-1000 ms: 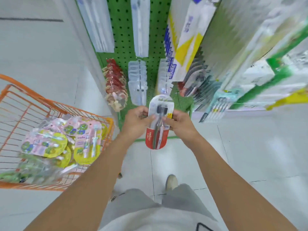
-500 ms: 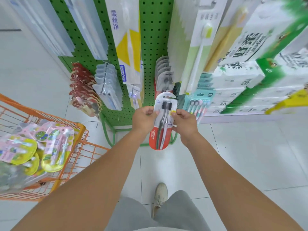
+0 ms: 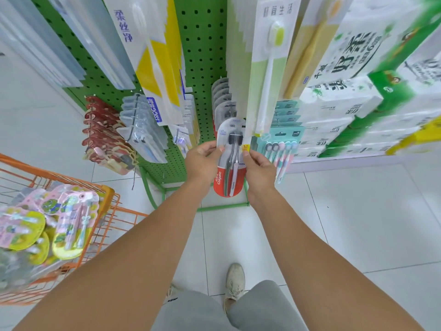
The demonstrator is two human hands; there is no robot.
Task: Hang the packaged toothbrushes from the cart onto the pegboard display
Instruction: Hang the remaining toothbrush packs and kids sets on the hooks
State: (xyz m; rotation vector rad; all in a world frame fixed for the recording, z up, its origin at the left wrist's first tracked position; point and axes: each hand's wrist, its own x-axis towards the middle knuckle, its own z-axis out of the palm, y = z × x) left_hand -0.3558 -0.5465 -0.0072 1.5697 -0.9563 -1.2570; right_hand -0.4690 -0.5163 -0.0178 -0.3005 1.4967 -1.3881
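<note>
The green pegboard [image 3: 202,56] is standing crowded with hanging stock, and the orange cart [image 3: 105,194] to the left is holding more pink and yellow toothbrush packs [image 3: 69,220]. Between them the person is holding a red Colgate pack [image 3: 229,163] upright just before a matching row [image 3: 222,96], left hand [image 3: 202,161] and right hand [image 3: 259,166] each pinching a side edge. The long card overhead is hiding the peg tip, so the hang hole is likely missing it, or neighbouring packs are getting knocked loose.
</note>
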